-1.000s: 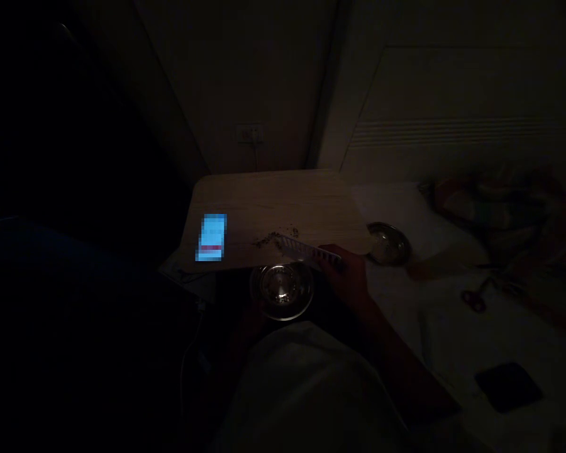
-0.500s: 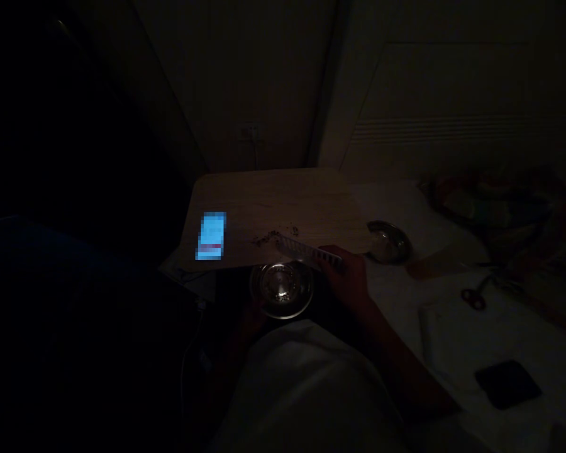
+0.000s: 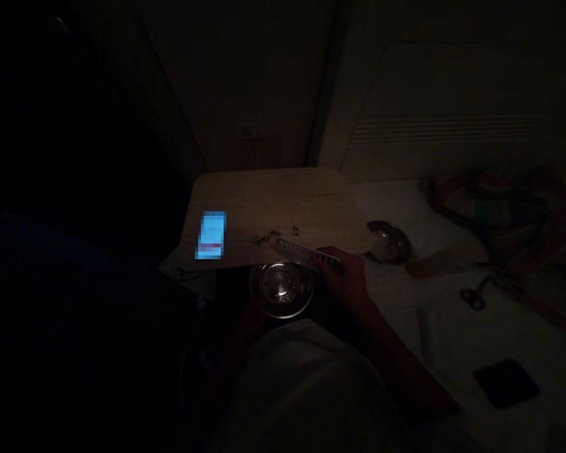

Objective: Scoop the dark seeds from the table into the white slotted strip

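My right hand (image 3: 346,275) is closed round one end of a pale flat strip (image 3: 299,253) with a row of dark slots along its upper edge; its exact kind is unclear in the dark. The strip's far end reaches over the near edge of a small wooden table (image 3: 273,195), beside scattered small dark bits (image 3: 268,236). Just below that edge, a shiny steel bowl (image 3: 302,305) holds more dark specks. My left hand (image 3: 255,314), very dim, grips the bowl's left rim; its fingers are mostly lost in shadow.
A lit phone (image 3: 210,236) lies on the table's left side. To the right, a second steel bowl (image 3: 400,245), scissors with red handles (image 3: 473,299) and a dark flat square (image 3: 507,384) rest on a white sheet (image 3: 448,340). Behind the table is a wall socket (image 3: 249,131).
The strip's far end has shifted slightly down and left, nearer the table's front edge. The bowl and my left hand stay in place.
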`<state>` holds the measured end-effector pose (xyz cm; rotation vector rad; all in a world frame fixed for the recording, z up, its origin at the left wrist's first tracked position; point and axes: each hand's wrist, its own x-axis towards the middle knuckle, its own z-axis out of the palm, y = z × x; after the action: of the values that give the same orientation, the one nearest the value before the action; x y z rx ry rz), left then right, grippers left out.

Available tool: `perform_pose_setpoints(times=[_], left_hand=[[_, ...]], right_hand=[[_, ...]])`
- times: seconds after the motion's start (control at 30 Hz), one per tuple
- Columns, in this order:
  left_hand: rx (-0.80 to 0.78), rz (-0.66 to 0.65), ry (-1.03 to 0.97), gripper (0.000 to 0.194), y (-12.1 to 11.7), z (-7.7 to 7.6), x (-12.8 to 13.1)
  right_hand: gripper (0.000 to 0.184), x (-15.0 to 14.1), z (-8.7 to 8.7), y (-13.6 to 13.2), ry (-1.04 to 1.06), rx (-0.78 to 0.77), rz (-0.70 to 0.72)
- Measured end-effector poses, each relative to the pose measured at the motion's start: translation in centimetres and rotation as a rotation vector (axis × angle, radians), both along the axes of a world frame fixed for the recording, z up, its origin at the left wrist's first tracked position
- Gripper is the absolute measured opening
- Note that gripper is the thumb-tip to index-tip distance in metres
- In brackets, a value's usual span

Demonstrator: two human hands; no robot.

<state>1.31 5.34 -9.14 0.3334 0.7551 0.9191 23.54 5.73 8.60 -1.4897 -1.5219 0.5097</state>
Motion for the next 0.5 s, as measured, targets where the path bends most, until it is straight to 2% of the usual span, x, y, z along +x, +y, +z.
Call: perform_pose_setpoints(times=[0.27, 0.5], left_hand=[[0.009, -0.004, 0.015, 0.045, -0.1, -0.6, 0.0], [-0.002, -0.011, 0.017, 0.047, -0.1, -1.0, -0.3]], right_hand=[[0.015, 0.3, -0.2, -0.1, -0.021, 0.03, -0.052], [0.015, 0.3, -0.3, 0.0, -0.04, 0.022, -0.039]])
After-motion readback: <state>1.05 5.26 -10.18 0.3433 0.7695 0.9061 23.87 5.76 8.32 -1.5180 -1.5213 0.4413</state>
